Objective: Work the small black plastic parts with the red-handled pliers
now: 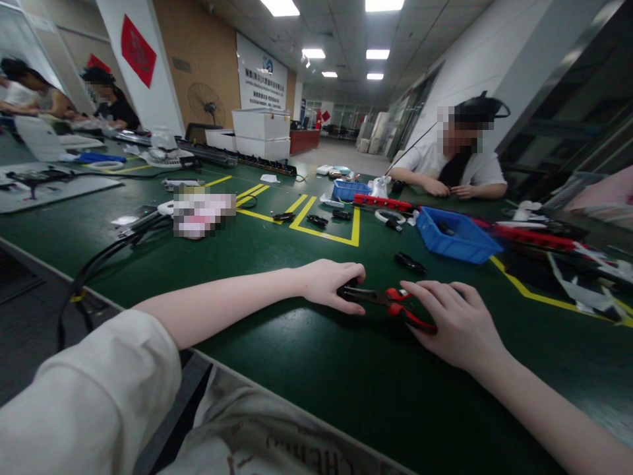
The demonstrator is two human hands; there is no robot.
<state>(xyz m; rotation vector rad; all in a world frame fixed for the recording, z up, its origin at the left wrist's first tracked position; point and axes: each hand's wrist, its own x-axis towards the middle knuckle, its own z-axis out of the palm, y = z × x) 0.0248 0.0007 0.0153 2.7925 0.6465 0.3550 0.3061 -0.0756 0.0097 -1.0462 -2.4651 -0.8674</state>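
My left hand (329, 284) rests on the green table (297, 356) with its fingers curled round a small black part (347, 291) at the tip of a pair of pliers. The pliers (390, 302) have red and black handles and lie low over the table. My right hand (457, 320) is closed on those handles. The pliers' jaws meet the black part between my two hands.
A blue bin (457, 236) stands behind my right hand, a smaller blue bin (349, 190) farther back. Loose black parts (410, 264) lie inside and near yellow floor-tape lines (324, 232). A person (455, 168) sits across the table; two others sit far left. Black cables (99, 264) trail at left.
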